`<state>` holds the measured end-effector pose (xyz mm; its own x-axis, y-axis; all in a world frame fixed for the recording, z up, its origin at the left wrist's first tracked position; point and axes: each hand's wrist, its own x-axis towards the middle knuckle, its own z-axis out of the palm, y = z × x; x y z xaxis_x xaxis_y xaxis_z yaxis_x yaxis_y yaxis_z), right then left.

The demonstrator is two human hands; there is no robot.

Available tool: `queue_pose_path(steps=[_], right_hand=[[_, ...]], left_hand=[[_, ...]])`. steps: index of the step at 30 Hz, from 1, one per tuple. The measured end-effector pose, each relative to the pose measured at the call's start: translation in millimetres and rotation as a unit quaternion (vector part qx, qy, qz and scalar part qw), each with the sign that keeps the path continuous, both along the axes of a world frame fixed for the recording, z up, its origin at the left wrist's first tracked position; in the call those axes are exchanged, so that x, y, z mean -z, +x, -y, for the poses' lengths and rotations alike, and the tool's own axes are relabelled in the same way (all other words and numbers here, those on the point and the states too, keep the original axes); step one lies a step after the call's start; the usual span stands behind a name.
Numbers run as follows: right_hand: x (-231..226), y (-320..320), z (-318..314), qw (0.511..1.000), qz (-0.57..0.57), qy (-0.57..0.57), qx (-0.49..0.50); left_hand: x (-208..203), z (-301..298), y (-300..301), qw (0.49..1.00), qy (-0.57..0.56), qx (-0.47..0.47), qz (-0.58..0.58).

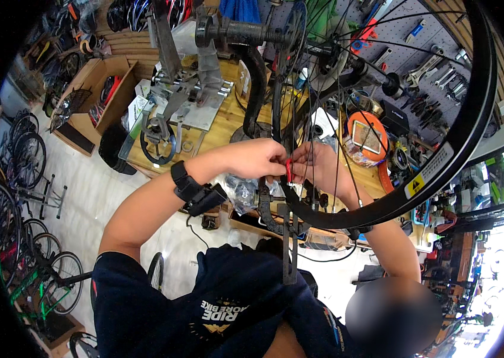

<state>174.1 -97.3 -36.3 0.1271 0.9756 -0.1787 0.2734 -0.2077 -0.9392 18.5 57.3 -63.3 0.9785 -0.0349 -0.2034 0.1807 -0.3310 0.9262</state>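
A large black spoked wheel point(483, 89) stands upright in a dark truing stand point(255, 89), its rim curving round the right side. Both hands meet at the rim's near left part, among the spokes. My left hand point(264, 158) is closed, its fingertips pressed on a small red spoke wrench point(289, 170). From the other side, my right hand point(322, 167) reaches past the spokes and pinches at the same wrench with thumb and forefinger. Fingers partly cover the wrench, so its fit on the spoke is hidden. A black device point(195, 191) is strapped to my left wrist.
Behind the wheel, a wooden workbench point(226, 71) carries a metal fixture with a handwheel point(158, 143) and an orange round container point(366, 158). Wrenches point(427, 65) hang on a pegboard. A wooden box point(79, 128) stands left; several bicycles point(28, 149) line the far left.
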Motion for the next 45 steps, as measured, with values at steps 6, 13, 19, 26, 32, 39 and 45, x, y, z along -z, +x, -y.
queue_pose_path(steps=[6, 13, 19, 26, 32, 39, 45], right_hand=[[-15.4, 0.8, 31.8, 0.999, -0.035, -0.023, -0.034], [-39.2, -10.0, 65.5, 0.993, -0.069, 0.095, 0.006], [-50.0, -41.9, 81.7, 0.992, -0.084, 0.099, -0.007], [-34.5, -51.0, 78.7, 0.984, -0.164, 0.067, 0.011], [-66.2, -60.0, 81.0, 0.98, -0.185, 0.044, 0.051], [-49.4, -36.5, 71.7, 0.995, 0.008, 0.04, 0.091], [-38.1, -24.8, 86.3, 0.978, 0.065, 0.063, 0.186]], left_hand=[[-36.0, 13.1, -3.0, 0.974, -0.196, -0.028, -0.112], [-28.5, 12.4, 2.3, 0.938, -0.279, -0.098, -0.183], [12.1, -4.4, 7.4, 0.895, -0.345, -0.173, -0.224], [47.3, -45.6, -8.4, 0.819, -0.518, -0.237, -0.067], [-46.9, -38.5, -79.2, 0.964, -0.143, -0.22, 0.048], [-63.8, 19.2, -97.7, 0.961, -0.129, -0.23, 0.085], [-65.0, 26.5, -114.6, 0.956, -0.146, -0.244, 0.075]])
